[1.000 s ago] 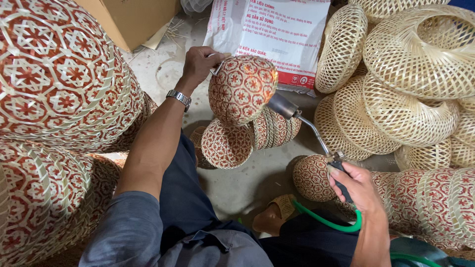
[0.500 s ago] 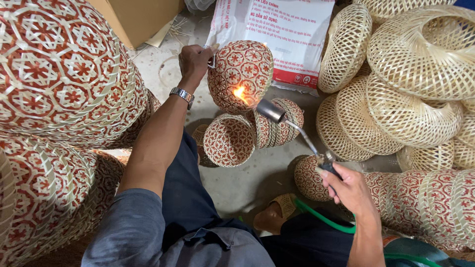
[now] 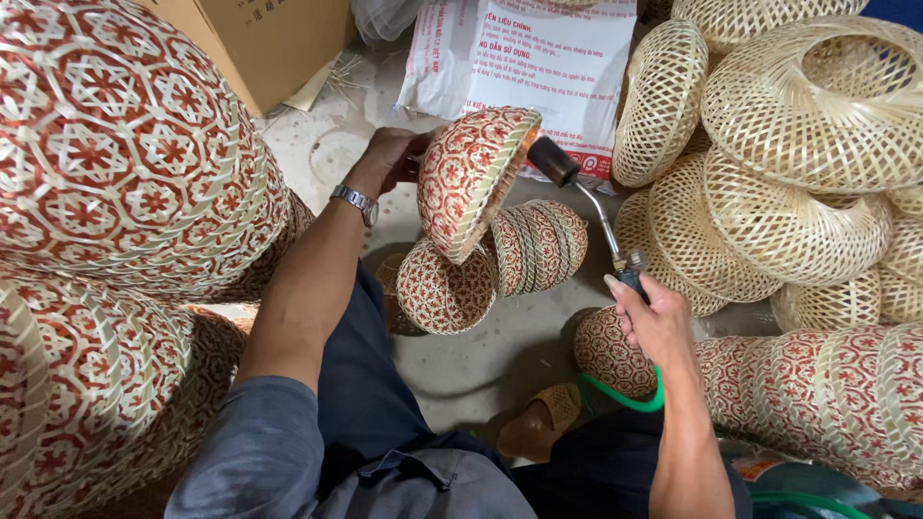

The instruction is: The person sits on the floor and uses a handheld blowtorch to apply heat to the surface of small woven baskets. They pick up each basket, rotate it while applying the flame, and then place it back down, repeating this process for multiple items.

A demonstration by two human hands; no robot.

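We see the left hand [image 3: 389,159] gripping the red-patterned woven basket [image 3: 471,178] tilted above the floor, its mouth probably facing the gas torch [image 3: 586,197] clasped in the right hand [image 3: 659,322].

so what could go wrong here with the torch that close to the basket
The torch nozzle points at the rim of the woven basket held in the left hand; lingering could scorch or light it. Plain baskets, a cardboard box and a printed sack sit close by and could catch. The green hose runs beside the right hand and might snag.
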